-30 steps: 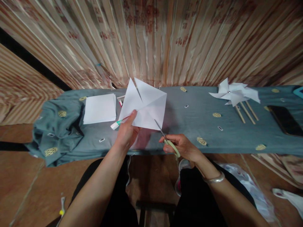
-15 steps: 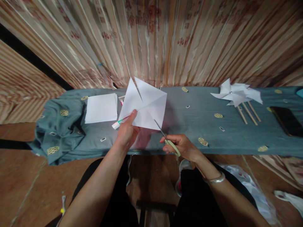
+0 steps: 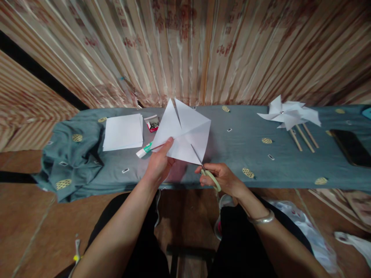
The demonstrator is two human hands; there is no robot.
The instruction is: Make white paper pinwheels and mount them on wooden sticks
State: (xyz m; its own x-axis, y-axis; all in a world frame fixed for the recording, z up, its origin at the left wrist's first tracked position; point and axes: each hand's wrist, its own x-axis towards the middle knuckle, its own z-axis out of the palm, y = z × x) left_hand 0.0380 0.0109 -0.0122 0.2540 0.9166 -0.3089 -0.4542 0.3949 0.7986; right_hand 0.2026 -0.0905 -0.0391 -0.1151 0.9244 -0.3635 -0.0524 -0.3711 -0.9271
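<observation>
My left hand is closed on a white square sheet of paper, thumb on top and fingers beneath. Creases cross the sheet, and a slit runs in from its far edge toward the middle. My right hand grips scissors with pale green handles. Their blades lie at the sheet's near right edge, pointing toward its centre. A green and white tube lies beside my left hand, partly behind the paper. Just beyond it sits a small red and white box with metal pieces in it.
A stack of white paper lies at the left, beside bunched cloth. White paper pinwheels on wooden sticks rest at the right, near a dark phone. A pleated curtain hangs along the table's far side.
The paper has shifted right and slightly toward me with my left hand, onto the scissor blades. More of the small box and the tube now shows. My right hand has hardly moved.
</observation>
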